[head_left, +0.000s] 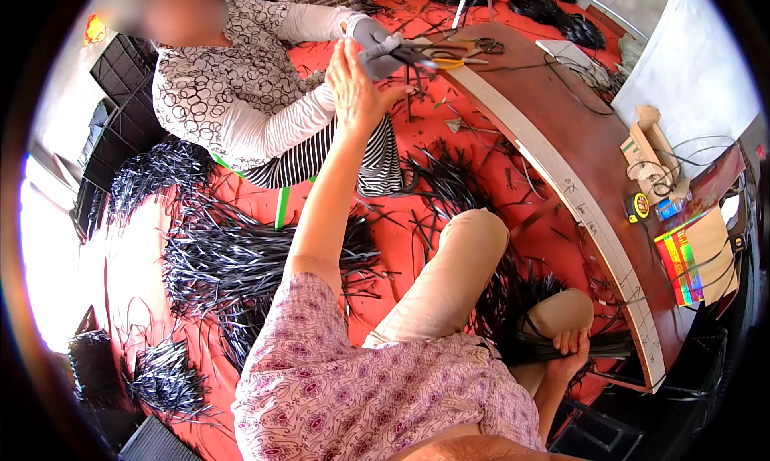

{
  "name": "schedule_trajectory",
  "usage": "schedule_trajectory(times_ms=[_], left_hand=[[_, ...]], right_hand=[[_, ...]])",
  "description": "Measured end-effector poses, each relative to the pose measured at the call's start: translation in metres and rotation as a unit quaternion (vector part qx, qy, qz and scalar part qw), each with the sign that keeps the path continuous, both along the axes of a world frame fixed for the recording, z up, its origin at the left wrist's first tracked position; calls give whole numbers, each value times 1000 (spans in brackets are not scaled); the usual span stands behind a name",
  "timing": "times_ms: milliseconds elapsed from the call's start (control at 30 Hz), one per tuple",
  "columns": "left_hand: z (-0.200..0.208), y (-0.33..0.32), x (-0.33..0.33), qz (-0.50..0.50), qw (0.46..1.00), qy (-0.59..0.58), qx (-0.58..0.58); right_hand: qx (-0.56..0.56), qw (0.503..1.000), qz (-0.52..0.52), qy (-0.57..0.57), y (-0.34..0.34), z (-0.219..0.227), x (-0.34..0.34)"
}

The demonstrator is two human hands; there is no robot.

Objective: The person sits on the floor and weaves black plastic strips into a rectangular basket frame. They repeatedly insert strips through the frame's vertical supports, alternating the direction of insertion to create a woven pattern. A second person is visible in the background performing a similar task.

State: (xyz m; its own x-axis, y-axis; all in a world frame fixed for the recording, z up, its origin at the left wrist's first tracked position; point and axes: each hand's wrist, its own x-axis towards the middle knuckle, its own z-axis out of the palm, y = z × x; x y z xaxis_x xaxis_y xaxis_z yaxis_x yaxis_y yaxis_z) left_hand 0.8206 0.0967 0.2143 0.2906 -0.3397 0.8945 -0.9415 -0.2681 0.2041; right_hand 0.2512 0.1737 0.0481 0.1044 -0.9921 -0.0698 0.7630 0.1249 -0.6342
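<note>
My left hand (357, 92) reaches far forward on a stretched arm, fingers straight and thumb apart, with nothing seen in it. It overlaps a co-worker's grey-gloved hands (375, 50) in the picture; whether they touch, I cannot tell. Those gloved hands are at a dark, blurred item (413, 56) near the table's far corner. Low on the right, beside my knee, my right hand (571, 349) is closed around a bundle of black flat strips (601, 345). The bundle runs toward the table's near end.
A curved brown table (553, 116) bears scissors (485, 47), yellow-handled pliers (457, 62), a tape measure (638, 208) and an opened cardboard box (651, 152). Piles of black strips (233, 256) cover parts of the red floor (409, 277). The co-worker (228, 84) sits at the far left.
</note>
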Motion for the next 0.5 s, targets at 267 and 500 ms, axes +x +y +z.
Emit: schedule_trajectory(times_ms=[267, 500], left_hand=[[-4, -29, -20, -157, 958, -171, 170], [-41, -52, -35, -260, 892, -213, 302]], right_hand=[[-17, 1000, 4, 5, -1, -3, -3], [15, 1000, -16, 3, 4, 6, 7]])
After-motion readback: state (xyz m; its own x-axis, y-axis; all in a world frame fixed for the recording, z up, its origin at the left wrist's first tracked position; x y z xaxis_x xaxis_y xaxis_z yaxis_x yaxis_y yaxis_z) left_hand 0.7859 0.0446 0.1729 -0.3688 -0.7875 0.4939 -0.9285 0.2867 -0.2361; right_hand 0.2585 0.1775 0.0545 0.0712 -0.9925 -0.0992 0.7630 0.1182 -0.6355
